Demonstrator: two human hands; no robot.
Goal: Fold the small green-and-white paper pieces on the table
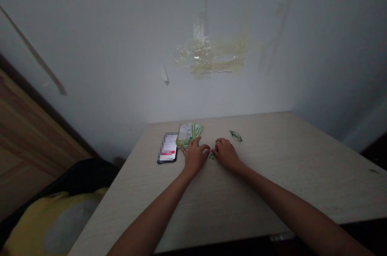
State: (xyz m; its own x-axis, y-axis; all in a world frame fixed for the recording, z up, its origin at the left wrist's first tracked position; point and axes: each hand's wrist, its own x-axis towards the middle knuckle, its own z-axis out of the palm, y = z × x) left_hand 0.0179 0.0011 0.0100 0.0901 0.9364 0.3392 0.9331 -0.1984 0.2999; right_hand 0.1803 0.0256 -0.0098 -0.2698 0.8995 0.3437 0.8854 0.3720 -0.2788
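Observation:
Between my two hands, a small green-and-white printed paper piece [211, 156] lies low at the tabletop. My left hand [195, 156] has its thumb and index finger pinched at the left side of this piece, while its other fingers spread towards the stack. My right hand [227, 155] is closed, its fingers bent and its tips at the piece's right side. Just beyond my left hand lies a stack of green-and-white printed sheets [185, 132], slightly fanned at its right. A folded green paper [236, 135] rests apart, beyond my right hand.
Left of the stack, a phone [168, 151] lies with its screen lit and partly blurred out. The pale wooden table [136, 191] meets a wall [121, 66] bearing peeling tape [211, 58]. A yellow-and-grey item [54, 223] is down at the left, near wooden panelling [27, 127].

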